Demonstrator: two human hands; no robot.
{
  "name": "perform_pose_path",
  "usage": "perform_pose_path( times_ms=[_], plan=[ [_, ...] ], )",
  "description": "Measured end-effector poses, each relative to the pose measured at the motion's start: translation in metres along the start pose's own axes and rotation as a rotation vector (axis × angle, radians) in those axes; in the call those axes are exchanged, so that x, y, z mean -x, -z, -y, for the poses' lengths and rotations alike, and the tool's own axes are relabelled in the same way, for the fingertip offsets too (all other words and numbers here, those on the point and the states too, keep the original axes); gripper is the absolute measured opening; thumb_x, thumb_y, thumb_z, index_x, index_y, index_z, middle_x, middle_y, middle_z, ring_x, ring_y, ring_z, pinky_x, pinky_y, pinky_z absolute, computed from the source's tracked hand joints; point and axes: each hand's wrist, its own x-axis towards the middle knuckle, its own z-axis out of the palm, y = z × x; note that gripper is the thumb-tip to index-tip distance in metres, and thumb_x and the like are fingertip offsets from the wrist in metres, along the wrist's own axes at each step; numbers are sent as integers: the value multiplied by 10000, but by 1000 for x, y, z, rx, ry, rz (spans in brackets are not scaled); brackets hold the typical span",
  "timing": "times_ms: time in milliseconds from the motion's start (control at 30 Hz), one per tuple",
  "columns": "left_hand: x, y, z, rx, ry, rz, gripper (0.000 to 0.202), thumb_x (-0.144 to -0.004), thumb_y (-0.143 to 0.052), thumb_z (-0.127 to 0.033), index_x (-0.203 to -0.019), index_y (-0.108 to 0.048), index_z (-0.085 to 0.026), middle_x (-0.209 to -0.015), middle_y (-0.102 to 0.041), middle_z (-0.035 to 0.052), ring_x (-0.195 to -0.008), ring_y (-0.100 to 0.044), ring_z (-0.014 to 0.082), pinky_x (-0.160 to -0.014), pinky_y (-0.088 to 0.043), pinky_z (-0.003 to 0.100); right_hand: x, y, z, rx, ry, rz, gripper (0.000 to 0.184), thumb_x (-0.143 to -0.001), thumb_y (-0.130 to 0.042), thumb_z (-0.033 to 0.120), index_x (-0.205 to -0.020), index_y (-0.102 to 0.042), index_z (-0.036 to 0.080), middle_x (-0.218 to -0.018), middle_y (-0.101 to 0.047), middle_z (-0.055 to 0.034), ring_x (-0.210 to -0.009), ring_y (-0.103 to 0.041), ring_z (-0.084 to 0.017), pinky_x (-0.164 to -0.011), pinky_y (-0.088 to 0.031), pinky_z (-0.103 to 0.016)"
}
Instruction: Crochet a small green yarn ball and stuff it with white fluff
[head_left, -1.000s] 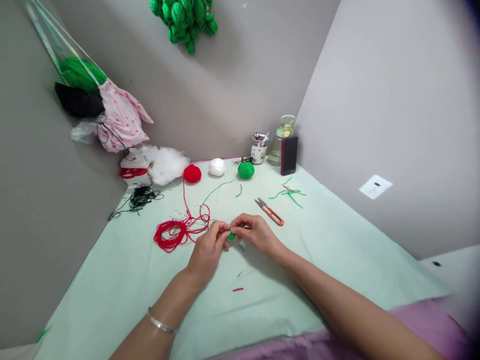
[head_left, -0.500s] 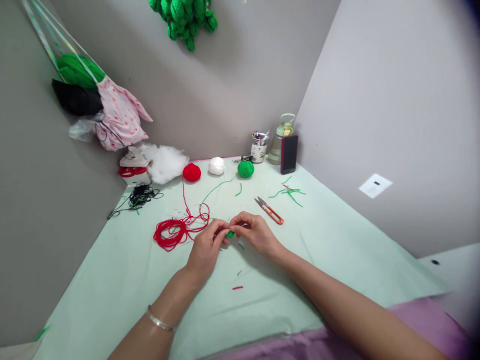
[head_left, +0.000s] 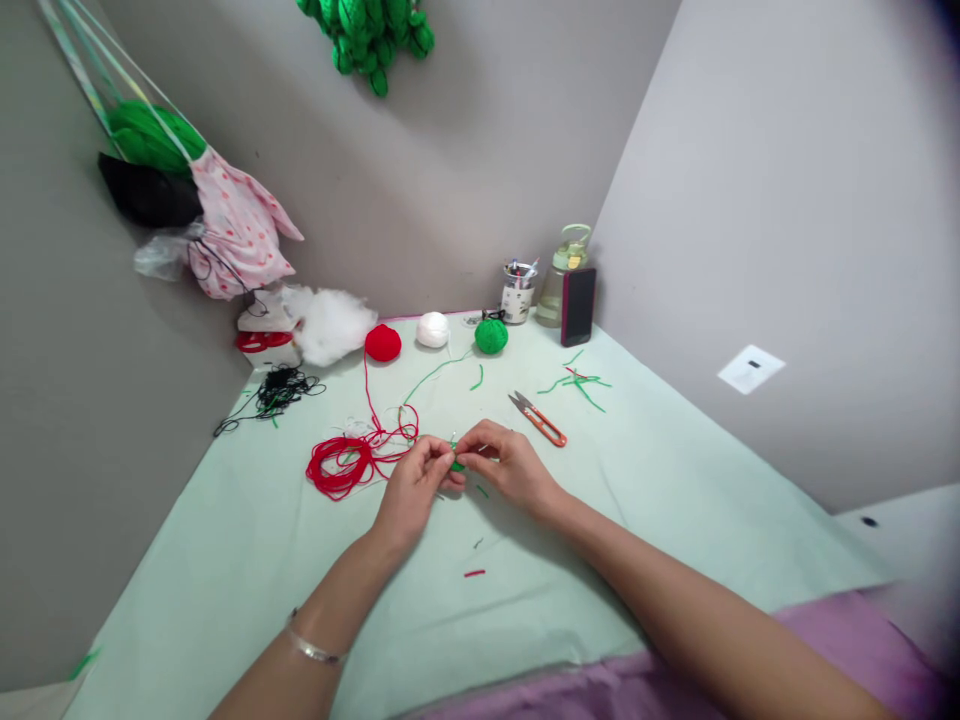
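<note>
Green piece point(head_left: 457, 464): was held between the 2 hands, partly hidden.
Left hand point(head_left: 412, 490): this piece was gripped, at its 9 o'clock side.
Right hand point(head_left: 511, 470): the same was pinched, at 3 o'clock.
Orange-handled snips point(head_left: 543, 424): were seen at 2 o'clock.

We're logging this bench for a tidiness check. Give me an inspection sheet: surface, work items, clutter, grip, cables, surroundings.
Surface: pale green tabletop, lightly creased.
Work items: small green piece, mostly hidden by fingers; red ball, white ball and green ball of yarn at the back.
Clutter: loose red yarn, tangled black yarn, green offcuts, orange-handled snips with blades apart.
Grip: left hand and right hand both pinch the green piece.
Cables: nothing seen.
Surroundings: pink dotted bag hanging left; upright phone and bottle behind; wall plate right.
</note>
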Motion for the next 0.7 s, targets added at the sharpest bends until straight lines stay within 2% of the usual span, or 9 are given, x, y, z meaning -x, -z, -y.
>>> perform_pose_path(
  times_ms=[133,300,500,700],
  plan=[
    [-2,0,0,77,54,30,315,-850,-688,-480,-860,-579,-184,-802,-646,-1,-696,-697,158,-715,-606,327,1,1,0,70,44,10,155,-847,-652,90,-834,-758,202,-864,-654,-27,-800,-614,-164,-770,-484,-315],
    [-3,0,3,110,61,12,380,-810,-738,-523,-853,-573,-184,-789,-640,-17,-656,-684,135,-690,-594,294,3,3,4,106,70,24,161,-875,-621,92,-835,-735,200,-879,-644,-26,-788,-585,-151,-760,-460,-299],
    [-1,-2,-1,123,70,36,377,-859,-701,-541,-898,-582,-186,-796,-685,-2,-678,-710,163,-707,-608,327,2,5,6,-84,-15,67,103,-890,-623,219,-820,-692,187,-947,-645,-50,-892,-611,-182,-765,-479,-299],
    [2,-2,-5,161,67,69,359,-826,-757,-491,-915,-594,-183,-871,-684,12,-778,-730,175,-816,-614,357,0,6,3,-138,-62,63,143,-874,-629,306,-824,-669,179,-926,-642,-54,-826,-607,-183,-741,-497,-316]
  ],
)
